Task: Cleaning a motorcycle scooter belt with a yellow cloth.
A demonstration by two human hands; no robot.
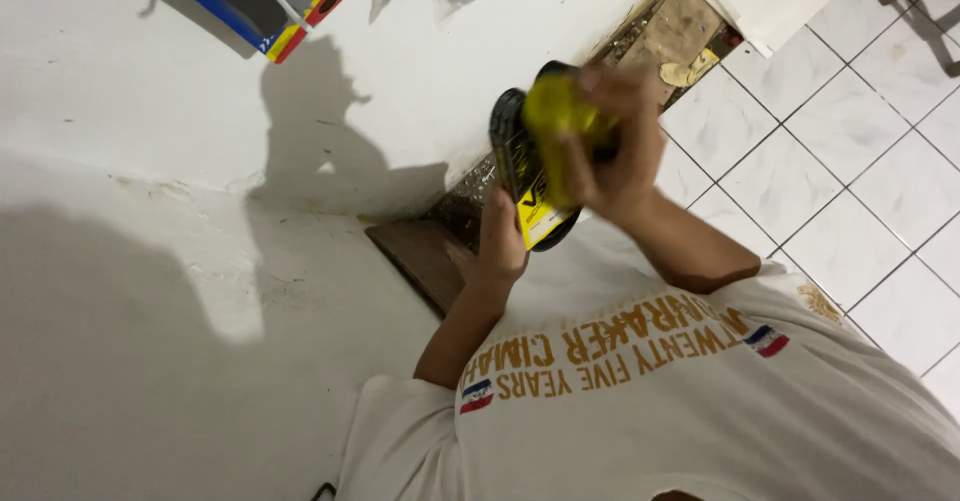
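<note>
Above the white tiled floor [850, 191] we hold a black-and-yellow tyre [530, 176] upright – left hand [500, 241] gripping its lower edge, right hand [615, 146] nearer, fingers pressing a yellow cloth [555, 111] against it.

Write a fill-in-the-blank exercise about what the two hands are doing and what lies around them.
1. The right hand presses a ___ cloth against a black object.
2. The left hand grips that object near its ___ label.
3. The floor is laid with square white ___.
4. The person's shirt is ___ with gold lettering.

Missing words: yellow; yellow; tiles; white
</note>
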